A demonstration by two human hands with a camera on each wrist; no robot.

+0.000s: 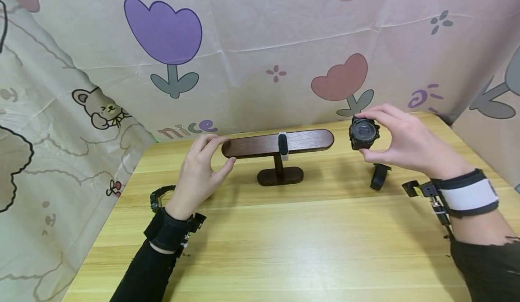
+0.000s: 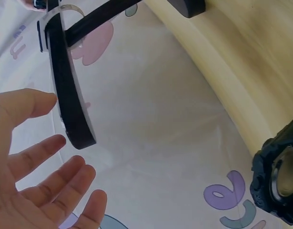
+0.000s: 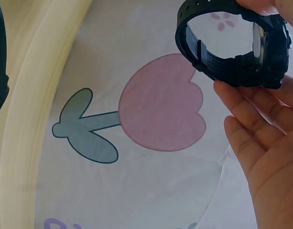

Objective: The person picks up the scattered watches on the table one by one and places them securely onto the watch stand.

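Note:
My right hand [image 1: 406,139] pinches a black digital watch [image 1: 363,132] between thumb and fingers, above the table and right of the stand. Its strap forms a closed loop, as the right wrist view shows of this watch [image 3: 232,70]. My left hand [image 1: 199,169] is at the left end of a dark wooden watch stand [image 1: 256,146], thumb and index fingertips right at the bar's edges; the other fingers [image 2: 65,191] are spread loosely. Around the bar's middle sits a fitness band [image 1: 283,144] with a black face and white strap.
Another black watch [image 1: 156,198] lies on the wooden table [image 1: 308,243], partly hidden behind my left wrist. A watch with a black strap [image 1: 379,176] stands below my right hand. Behind the table hangs a flower-printed cloth [image 1: 260,35].

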